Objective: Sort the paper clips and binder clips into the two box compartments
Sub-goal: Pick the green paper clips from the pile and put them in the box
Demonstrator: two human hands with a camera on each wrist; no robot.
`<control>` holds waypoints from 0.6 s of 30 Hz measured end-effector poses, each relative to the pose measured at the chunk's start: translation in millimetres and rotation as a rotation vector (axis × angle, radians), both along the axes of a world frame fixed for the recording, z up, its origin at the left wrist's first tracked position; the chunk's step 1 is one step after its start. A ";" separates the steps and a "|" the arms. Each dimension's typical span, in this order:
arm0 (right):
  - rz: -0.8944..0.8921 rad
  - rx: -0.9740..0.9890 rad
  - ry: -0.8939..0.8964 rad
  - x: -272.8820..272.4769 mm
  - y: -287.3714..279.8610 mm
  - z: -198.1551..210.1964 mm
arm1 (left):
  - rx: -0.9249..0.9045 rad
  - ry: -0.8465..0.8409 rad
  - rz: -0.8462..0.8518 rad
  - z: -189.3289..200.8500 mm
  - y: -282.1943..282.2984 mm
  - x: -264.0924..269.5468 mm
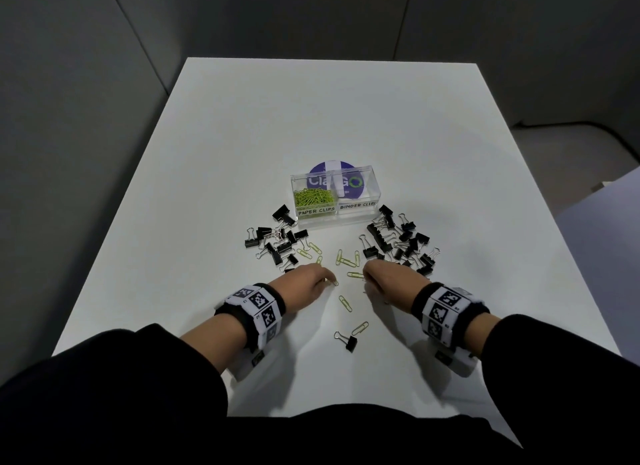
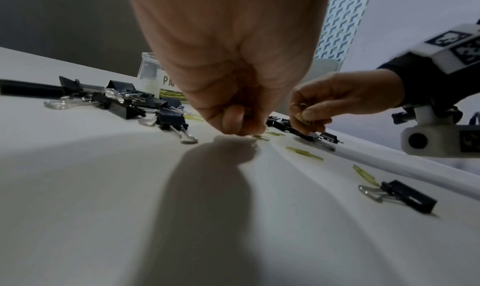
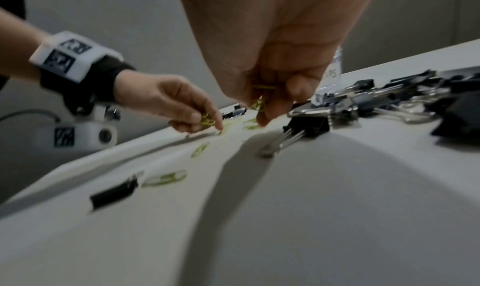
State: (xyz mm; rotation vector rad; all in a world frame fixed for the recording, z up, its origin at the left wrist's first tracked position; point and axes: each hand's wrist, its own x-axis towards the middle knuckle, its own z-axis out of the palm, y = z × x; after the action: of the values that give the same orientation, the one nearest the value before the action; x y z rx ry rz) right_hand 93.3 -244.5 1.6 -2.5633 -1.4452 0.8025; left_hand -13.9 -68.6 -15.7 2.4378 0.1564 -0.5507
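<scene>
A clear two-part box (image 1: pixel 356 218) stands mid-table. Its left part, labelled PAPER CLIPS, holds a heap of green paper clips (image 1: pixel 313 198). The right part, labelled BINDER CLIPS (image 1: pixel 358 205), shows no clips. Loose green paper clips (image 1: pixel 346 259) lie in front of the box, between both hands. My left hand (image 1: pixel 330 281) is curled round a few green clips (image 3: pixel 206 121), its fingertips down on the table at another clip. My right hand (image 1: pixel 367 279) pinches a small bunch of green clips (image 3: pixel 259 103) just above the table.
Black binder clips lie in two piles, one on the left (image 1: pixel 280 243) and one on the right (image 1: pixel 398 243) of the loose clips. Nearer me lie a single paper clip (image 1: pixel 344 303) and a lone binder clip (image 1: pixel 348 341) beside another paper clip (image 1: pixel 360 327).
</scene>
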 end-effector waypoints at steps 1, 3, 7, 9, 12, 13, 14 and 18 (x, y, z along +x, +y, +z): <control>-0.039 -0.007 0.020 2.2 -2.8 3.3 | -0.006 -0.002 0.009 -0.2 0.0 0.7; -0.081 -0.028 0.032 5.9 -9.3 6.7 | -0.024 0.001 0.039 0.4 -1.4 2.6; -0.075 -0.022 0.082 5.6 -14.8 6.2 | 0.024 0.029 -0.005 5.5 -10.8 2.6; -0.069 -0.008 0.152 1.6 -12.8 3.5 | 0.107 0.013 -0.070 8.4 -16.9 2.0; -0.049 0.037 0.217 -11.8 -11.0 1.4 | 0.201 -0.010 -0.173 6.5 -24.0 4.3; -0.004 0.022 0.203 -17.6 -10.9 -0.1 | 0.210 -0.017 -0.193 5.7 -25.6 5.6; 0.062 -0.011 0.177 -23.4 -11.1 -1.9 | 0.212 -0.026 -0.206 4.4 -26.3 6.8; 0.148 -0.101 0.102 -34.7 -8.6 -10.5 | 0.216 -0.035 -0.263 2.3 -27.0 9.6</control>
State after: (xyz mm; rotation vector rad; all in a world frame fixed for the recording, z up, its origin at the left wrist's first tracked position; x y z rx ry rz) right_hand 58.6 -253.1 -8.9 -2.4669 -1.6167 1.0356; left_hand -4.2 -95.6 -13.4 2.6973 -0.1289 -0.6325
